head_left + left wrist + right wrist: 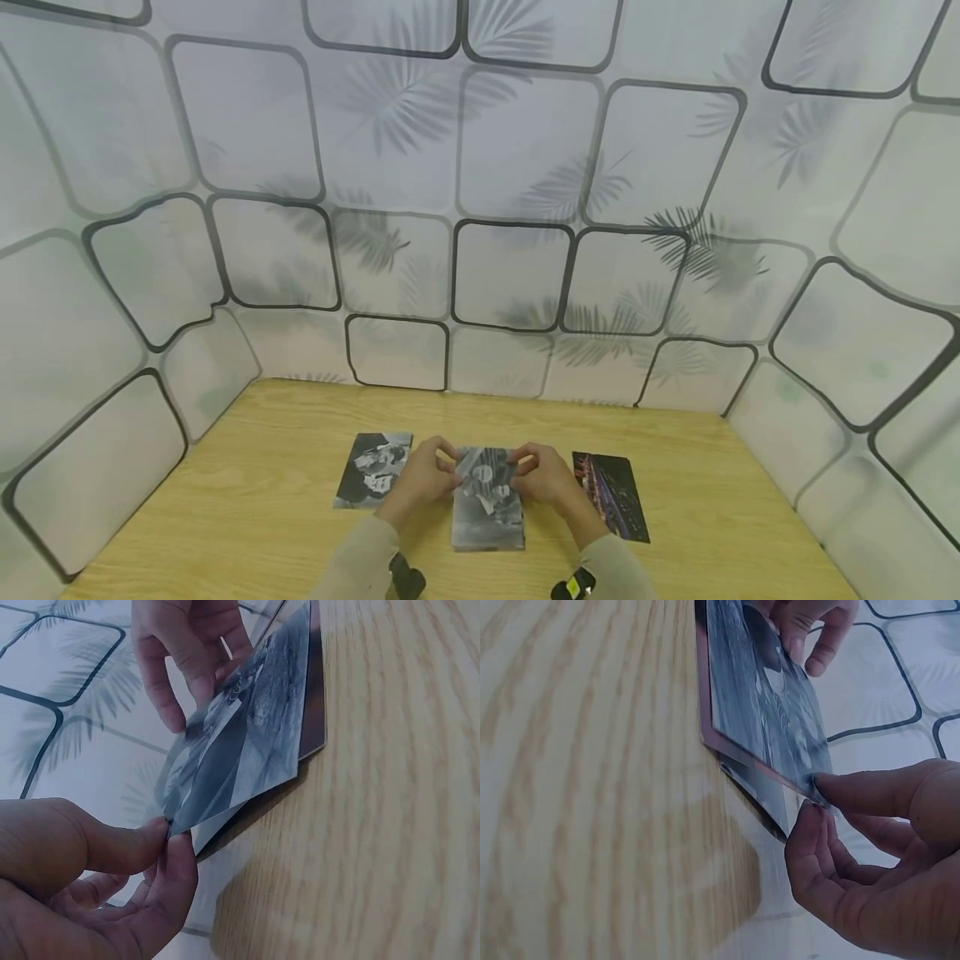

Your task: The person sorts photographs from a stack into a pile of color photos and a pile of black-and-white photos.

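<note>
Between the two hands a black-and-white photo print point(487, 508) lies over other prints, its far edge lifted off them. My left hand point(427, 479) pinches its far left corner; in the left wrist view the thumb point(127, 846) presses on top with fingers beneath. At the far right corner my right hand point(546, 479) pinches the same photo print point(769, 690), its thumb point(870, 791) on the upper face. A lower print with a reddish-brown surface point(315, 697) shows past the near edge. How many prints lie underneath cannot be told.
Left of the hands lies another black-and-white photo point(375, 473), partly behind the left forearm. A dark photo with coloured lights point(618, 500) lies to the right. The wooden table point(285, 433) meets a patterned curtain point(405, 275) at its back and sides.
</note>
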`<action>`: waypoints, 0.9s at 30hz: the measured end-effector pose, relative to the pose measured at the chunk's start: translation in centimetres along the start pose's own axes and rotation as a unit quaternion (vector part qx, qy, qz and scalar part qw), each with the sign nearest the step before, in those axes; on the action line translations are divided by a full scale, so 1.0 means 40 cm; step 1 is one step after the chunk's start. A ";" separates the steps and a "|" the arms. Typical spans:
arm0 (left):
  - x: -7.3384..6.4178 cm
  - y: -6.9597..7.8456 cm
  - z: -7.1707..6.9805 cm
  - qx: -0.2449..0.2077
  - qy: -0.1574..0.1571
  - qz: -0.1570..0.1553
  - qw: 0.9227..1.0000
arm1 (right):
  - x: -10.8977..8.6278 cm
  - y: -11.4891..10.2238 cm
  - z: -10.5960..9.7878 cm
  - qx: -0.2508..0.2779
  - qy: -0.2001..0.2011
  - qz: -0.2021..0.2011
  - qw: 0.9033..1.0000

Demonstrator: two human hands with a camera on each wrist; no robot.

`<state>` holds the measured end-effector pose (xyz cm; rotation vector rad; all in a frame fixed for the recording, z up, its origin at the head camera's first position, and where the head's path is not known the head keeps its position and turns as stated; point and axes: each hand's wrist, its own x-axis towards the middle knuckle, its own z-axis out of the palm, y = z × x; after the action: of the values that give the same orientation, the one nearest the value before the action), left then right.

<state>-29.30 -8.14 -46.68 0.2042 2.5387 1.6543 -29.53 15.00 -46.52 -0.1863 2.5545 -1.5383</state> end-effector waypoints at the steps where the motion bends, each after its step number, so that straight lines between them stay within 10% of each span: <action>1: -0.001 -0.001 0.000 -0.002 0.000 0.004 1.000 | 0.001 0.001 0.001 0.003 0.002 -0.001 1.000; 11: -0.003 -0.003 -0.007 0.014 -0.014 0.009 1.000 | 0.000 0.009 0.010 0.016 0.017 -0.005 1.000; 27: 0.004 -0.002 -0.010 0.029 0.049 0.012 0.998 | -0.002 0.001 0.011 -0.027 0.015 -0.004 1.000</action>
<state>-29.53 -8.52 -46.59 0.1638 2.6687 1.6384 -29.35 14.63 -46.74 -0.1812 2.6235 -1.4869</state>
